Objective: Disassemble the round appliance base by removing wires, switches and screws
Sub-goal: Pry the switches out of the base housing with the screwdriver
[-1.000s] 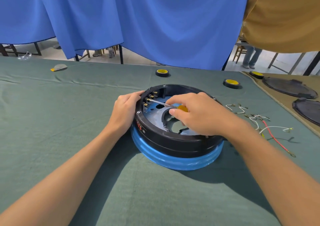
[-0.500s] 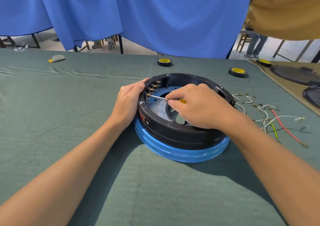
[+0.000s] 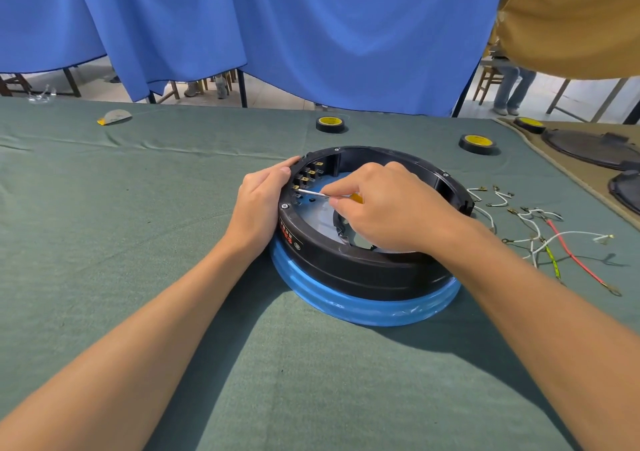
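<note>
The round appliance base [image 3: 363, 270], black on a blue ring, lies upside down on the green cloth. My left hand [image 3: 258, 204] grips its left outer wall, fingertips over the rim. A small screwdriver [image 3: 313, 193] with a yellow handle is held in my right hand [image 3: 384, 208] over the open middle. Its metal tip reaches the switch terminals [image 3: 306, 180] with brass tabs on the inner left wall. Most of the handle is hidden under my fingers. A screw [image 3: 284, 205] sits in the rim by my left hand.
Several loose wires [image 3: 540, 239], white, red and yellow-green, lie on the cloth right of the base. Two tape rolls [image 3: 330, 124] [image 3: 478, 143] stand behind it. Dark round covers [image 3: 595, 147] lie on a tan mat at far right. A blue curtain hangs behind.
The view has shifted, so the base sits higher and further right in frame. The screwdriver tip stays at the terminals; both hands keep their hold.
</note>
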Tool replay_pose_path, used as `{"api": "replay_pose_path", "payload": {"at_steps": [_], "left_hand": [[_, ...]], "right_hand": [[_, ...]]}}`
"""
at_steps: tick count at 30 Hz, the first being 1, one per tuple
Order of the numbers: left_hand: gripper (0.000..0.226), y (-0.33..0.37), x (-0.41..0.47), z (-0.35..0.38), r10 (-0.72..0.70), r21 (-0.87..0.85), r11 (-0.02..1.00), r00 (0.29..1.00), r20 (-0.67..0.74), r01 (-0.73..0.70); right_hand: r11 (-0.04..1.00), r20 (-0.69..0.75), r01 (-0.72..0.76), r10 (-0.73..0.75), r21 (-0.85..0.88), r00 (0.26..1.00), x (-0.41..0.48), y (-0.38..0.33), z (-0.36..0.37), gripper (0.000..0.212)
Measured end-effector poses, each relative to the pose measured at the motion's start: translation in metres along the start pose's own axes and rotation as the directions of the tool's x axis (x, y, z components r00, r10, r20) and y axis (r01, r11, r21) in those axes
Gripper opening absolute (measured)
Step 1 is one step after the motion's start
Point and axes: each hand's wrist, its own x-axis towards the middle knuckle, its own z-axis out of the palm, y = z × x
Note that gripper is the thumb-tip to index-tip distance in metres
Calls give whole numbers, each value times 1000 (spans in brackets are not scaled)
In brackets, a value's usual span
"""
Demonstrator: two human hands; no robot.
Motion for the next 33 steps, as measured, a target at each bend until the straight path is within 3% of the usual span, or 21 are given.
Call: {"api": "replay_pose_path", "payload": {"at_steps": [25, 33], "left_hand": [[53, 2, 0, 2, -3, -70, 998, 1000, -14, 2], [36, -3, 2, 1, -39, -21, 999, 998, -53, 37]], "right_hand": [[996, 141, -88, 84, 23, 986, 2, -6, 3, 37], [995, 146, -95, 88, 40, 985, 5, -7, 3, 32]]}}
